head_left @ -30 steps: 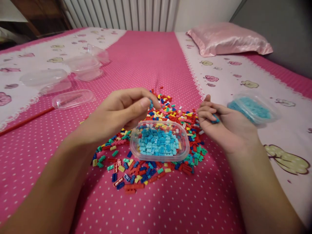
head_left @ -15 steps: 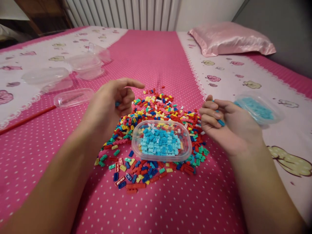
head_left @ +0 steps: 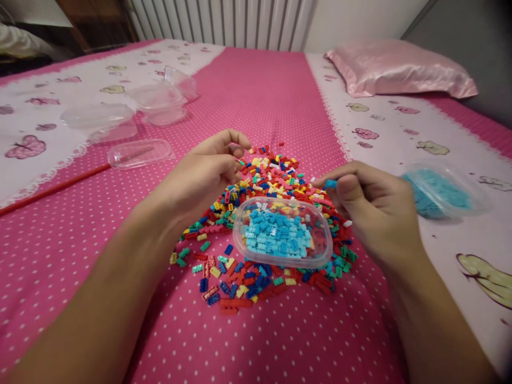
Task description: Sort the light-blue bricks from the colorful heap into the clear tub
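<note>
A clear plastic tub (head_left: 322, 256) holding light-blue toy building bricks (head_left: 276, 234) sits in the middle, over a heap of mixed-colour bricks (head_left: 252, 280). My right hand (head_left: 372, 208), to the right of the tub, pinches a blue building brick (head_left: 331, 183) between thumb and finger. On the other side, my left hand (head_left: 212, 165) hovers at the heap's left edge with its fingers curled in and the thumb close to them. Whatever those left fingers hold, if anything, is hidden from view.
Another clear tub of blue bricks (head_left: 446, 186) stands at the right. Stacked clear tubs (head_left: 160, 101) and a clear lid (head_left: 140, 153) with a red stick (head_left: 60, 186) lie left on the pink bedspread (head_left: 272, 85). A pink pillow (head_left: 404, 69) lies at the back right.
My right hand has turned over from palm-up, and a blue brick now shows at its fingertips. The left index finger, stretched out before, has bent. The whole view has shifted slightly.
</note>
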